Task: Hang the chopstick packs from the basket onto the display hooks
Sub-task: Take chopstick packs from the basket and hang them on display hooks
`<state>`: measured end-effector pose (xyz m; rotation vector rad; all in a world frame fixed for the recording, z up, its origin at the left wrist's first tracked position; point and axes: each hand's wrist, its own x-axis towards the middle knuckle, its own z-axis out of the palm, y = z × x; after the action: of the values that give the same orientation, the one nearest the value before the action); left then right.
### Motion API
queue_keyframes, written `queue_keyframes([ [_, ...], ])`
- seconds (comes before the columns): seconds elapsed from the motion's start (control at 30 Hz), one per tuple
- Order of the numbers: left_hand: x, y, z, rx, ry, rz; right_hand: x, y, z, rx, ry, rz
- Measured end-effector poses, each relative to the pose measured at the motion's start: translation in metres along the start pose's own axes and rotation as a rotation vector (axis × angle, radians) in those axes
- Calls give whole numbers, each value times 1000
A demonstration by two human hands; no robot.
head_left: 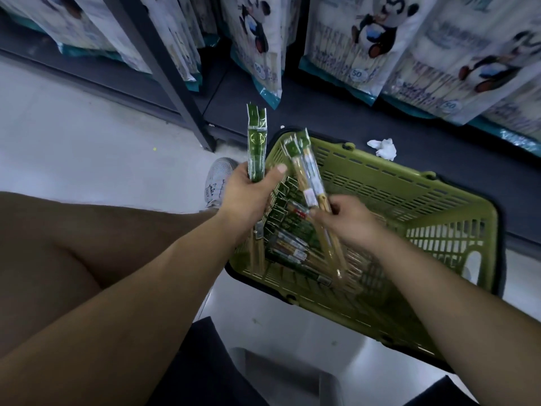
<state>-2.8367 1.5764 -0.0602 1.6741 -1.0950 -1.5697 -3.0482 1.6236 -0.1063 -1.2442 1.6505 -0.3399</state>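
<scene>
A green plastic basket (pixel 409 194) lies tilted on the floor against the dark shelf base, with several chopstick packs (pixel 288 238) heaped in its left end. My left hand (pixel 248 194) grips a green-topped chopstick pack (pixel 257 142) upright above the basket's left rim. My right hand (pixel 342 218) is closed on a few clear chopstick packs (pixel 304 171) that slant up and to the left over the basket. No display hooks show in this view.
Large panda-printed bags (pixel 360 39) hang in rows along the top, above a dark shelf base (pixel 322 112). A crumpled white tissue (pixel 383 148) lies on that base. A dark upright post (pixel 164 68) stands left. My shoe (pixel 218 183) and bent leg fill the left.
</scene>
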Motion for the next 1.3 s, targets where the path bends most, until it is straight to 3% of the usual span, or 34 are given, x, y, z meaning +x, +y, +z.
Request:
queue_keyframes([
  [0.1, -9, 3, 11, -17, -41, -35, -9, -47, -1, 48, 71, -137],
  [0.27, -13, 14, 19, -284, -61, -65, -24, -85, 13, -28, 132, -321],
  [0.43, -13, 20, 16, -359, -86, -136, -25, -83, 19, -374, 133, -355],
  [0.5, -9, 19, 15, -341, -32, -154, -24, -83, 22, -222, 133, -359],
  [0.6, 1, 21, 5, -289, 98, -150, -25, -83, 24, 318, 32, -266],
  [0.67, 9, 23, -3, -269, 117, -128, -20, -68, 25, 426, 99, -219],
  [0.77, 16, 25, -11, -276, 92, -103, -6, -23, 26, 178, 156, -91],
  [0.93, 18, 10, -22, -302, 64, -170, -7, 67, 49, -256, -168, 174],
  [1.07, 19, 2, -26, -274, 15, -197, -11, 89, 71, -409, -287, 192],
  [1.3, 23, -3, -25, -186, -55, -105, -4, 91, 88, -649, -256, 140],
])
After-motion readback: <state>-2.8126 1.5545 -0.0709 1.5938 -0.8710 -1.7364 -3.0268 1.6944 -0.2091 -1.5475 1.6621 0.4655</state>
